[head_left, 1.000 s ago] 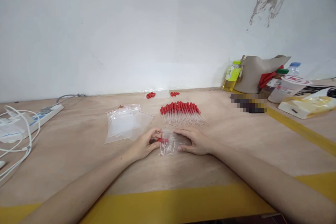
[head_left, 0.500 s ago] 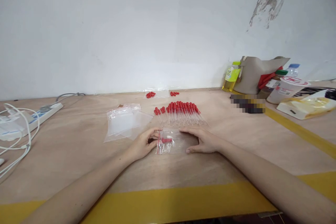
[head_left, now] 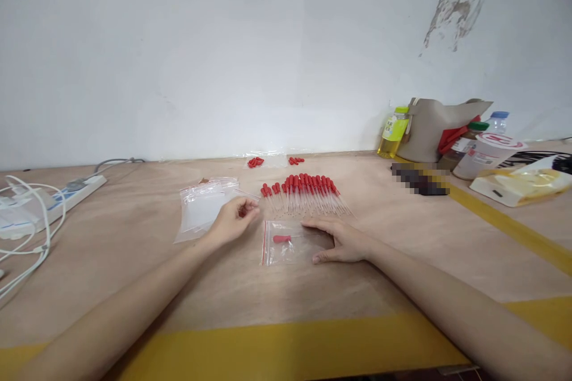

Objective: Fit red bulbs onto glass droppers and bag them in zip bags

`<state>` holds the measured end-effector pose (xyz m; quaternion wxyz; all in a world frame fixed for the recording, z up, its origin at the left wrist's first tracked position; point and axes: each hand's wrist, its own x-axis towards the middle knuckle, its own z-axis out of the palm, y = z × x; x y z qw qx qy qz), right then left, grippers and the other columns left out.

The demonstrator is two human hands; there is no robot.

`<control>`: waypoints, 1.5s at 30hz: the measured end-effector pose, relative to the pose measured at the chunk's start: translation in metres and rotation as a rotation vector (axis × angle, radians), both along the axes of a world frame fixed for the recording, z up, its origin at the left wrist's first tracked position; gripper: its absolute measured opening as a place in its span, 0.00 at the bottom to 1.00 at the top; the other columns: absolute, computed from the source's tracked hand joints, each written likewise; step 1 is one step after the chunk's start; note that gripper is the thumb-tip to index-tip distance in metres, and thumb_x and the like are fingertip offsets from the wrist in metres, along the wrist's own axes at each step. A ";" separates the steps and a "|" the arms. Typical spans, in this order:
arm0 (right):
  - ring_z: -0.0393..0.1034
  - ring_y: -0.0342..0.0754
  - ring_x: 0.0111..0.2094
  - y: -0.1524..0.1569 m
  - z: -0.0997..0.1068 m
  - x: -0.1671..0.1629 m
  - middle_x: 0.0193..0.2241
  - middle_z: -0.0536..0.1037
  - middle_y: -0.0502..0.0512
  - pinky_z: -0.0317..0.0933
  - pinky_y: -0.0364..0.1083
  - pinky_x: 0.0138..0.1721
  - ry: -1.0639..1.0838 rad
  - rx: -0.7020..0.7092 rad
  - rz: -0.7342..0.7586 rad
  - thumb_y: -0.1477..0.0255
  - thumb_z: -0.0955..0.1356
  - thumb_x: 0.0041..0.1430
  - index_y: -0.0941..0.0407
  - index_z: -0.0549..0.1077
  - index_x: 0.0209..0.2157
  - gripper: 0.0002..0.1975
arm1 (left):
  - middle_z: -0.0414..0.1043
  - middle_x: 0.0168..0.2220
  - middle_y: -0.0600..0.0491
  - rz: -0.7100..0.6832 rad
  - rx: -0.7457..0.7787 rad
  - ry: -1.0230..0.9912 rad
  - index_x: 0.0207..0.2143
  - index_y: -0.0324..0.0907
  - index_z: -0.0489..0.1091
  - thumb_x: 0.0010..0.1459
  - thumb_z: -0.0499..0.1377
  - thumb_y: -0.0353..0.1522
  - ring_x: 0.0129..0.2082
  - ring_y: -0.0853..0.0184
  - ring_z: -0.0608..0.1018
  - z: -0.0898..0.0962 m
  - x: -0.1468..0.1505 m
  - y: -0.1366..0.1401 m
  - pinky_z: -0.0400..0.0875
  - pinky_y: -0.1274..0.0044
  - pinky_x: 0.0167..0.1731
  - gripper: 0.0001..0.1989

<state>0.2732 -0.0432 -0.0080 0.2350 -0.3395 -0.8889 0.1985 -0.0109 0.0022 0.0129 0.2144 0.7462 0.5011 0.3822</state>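
- Overall, a pale wall (head_left: 223,71) stands highest, well beyond the zip bag (head_left: 291,256).
- Brownish and broad, the surface (head_left: 214,297) carries the zip bag and spreads out on every side of it.
- Yellow tape (head_left: 241,346) crosses on the near side of the zip bag, well apart from it.
- Beige bag (head_left: 431,131): far beyond and right of the zip bag, with a bottle (head_left: 393,134) beside it.
- Power strip (head_left: 74,201): well left of the zip bag.
- Flat bags (head_left: 200,211) overlap, left of the zip bag and slightly beyond it.
- Droppers (head_left: 308,186) lie side by side just beyond the zip bag, stems towards it.
- Right hand (head_left: 346,242): at the zip bag's right end, fingers and thumb wide apart, seemingly touching its film.
- Left hand (head_left: 232,219): apart from the zip bag, beyond its left end, by the flat bags; fingers curled, leaving a narrow gap; whether they hold anything I cannot tell.
- One dropper (head_left: 282,239) lies inside the zip bag, red bulb nearer the seal.
- Smallest, loose red bulbs (head_left: 255,162) sit in two heaps well beyond the zip bag.
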 end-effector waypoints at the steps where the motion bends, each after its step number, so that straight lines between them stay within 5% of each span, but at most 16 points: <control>1: 0.59 0.55 0.51 0.000 0.000 0.000 0.51 0.65 0.61 0.53 0.54 0.51 0.001 -0.002 -0.001 0.53 0.69 0.41 0.55 0.60 0.54 0.39 | 0.70 0.28 0.52 0.041 -0.045 0.051 0.31 0.41 0.70 0.46 0.59 0.38 0.27 0.66 0.72 0.004 0.001 0.013 0.65 0.77 0.29 0.11; 8: 0.59 0.55 0.51 -0.001 0.002 -0.001 0.51 0.65 0.60 0.53 0.55 0.51 0.009 -0.006 -0.009 0.54 0.70 0.41 0.54 0.61 0.54 0.38 | 0.71 0.21 0.52 0.265 -0.190 0.097 0.23 0.39 0.69 0.41 0.62 0.37 0.24 0.65 0.73 0.010 0.028 0.094 0.61 0.78 0.26 0.10; 15: 0.58 0.55 0.51 0.000 -0.001 0.000 0.51 0.65 0.60 0.53 0.55 0.51 0.001 -0.001 -0.005 0.54 0.69 0.41 0.55 0.61 0.54 0.38 | 0.62 0.12 0.56 0.289 -0.250 -0.086 0.14 0.39 0.63 0.38 0.63 0.35 0.16 0.69 0.67 0.007 0.040 0.107 0.57 0.79 0.20 0.12; 22: 0.59 0.55 0.51 0.001 -0.002 0.000 0.51 0.65 0.60 0.54 0.54 0.51 0.003 -0.005 0.005 0.53 0.69 0.41 0.55 0.60 0.54 0.38 | 0.70 0.26 0.53 0.240 -0.061 -0.467 0.30 0.38 0.64 0.49 0.55 0.42 0.22 0.74 0.69 0.034 0.001 0.063 0.61 0.82 0.24 0.15; 27: 0.58 0.55 0.52 0.002 -0.001 -0.001 0.52 0.65 0.60 0.53 0.55 0.51 -0.008 -0.008 -0.012 0.53 0.69 0.41 0.55 0.60 0.54 0.39 | 0.72 0.28 0.54 0.104 0.007 -0.723 0.38 0.41 0.60 0.44 0.61 0.41 0.24 0.73 0.70 0.014 -0.035 0.005 0.64 0.79 0.28 0.21; 33: 0.59 0.55 0.51 0.003 -0.001 -0.001 0.51 0.65 0.59 0.53 0.55 0.51 -0.004 -0.016 -0.014 0.53 0.69 0.41 0.54 0.60 0.54 0.39 | 0.72 0.28 0.54 0.145 -0.114 -0.739 0.36 0.41 0.60 0.44 0.62 0.42 0.24 0.74 0.69 -0.009 -0.035 -0.030 0.65 0.79 0.28 0.21; 40: 0.58 0.55 0.52 0.003 -0.001 -0.001 0.52 0.65 0.59 0.52 0.54 0.52 -0.012 -0.015 -0.018 0.53 0.69 0.41 0.55 0.61 0.54 0.39 | 0.72 0.29 0.55 0.084 -0.184 -0.753 0.36 0.42 0.59 0.44 0.62 0.41 0.26 0.74 0.71 -0.014 -0.025 -0.035 0.66 0.79 0.31 0.21; 45: 0.59 0.54 0.51 0.003 -0.002 -0.002 0.51 0.65 0.59 0.53 0.54 0.51 -0.018 -0.011 -0.023 0.53 0.69 0.41 0.54 0.60 0.54 0.39 | 0.72 0.29 0.55 -0.021 -0.265 -0.570 0.34 0.41 0.59 0.46 0.61 0.40 0.29 0.71 0.74 -0.009 -0.017 -0.049 0.67 0.76 0.35 0.17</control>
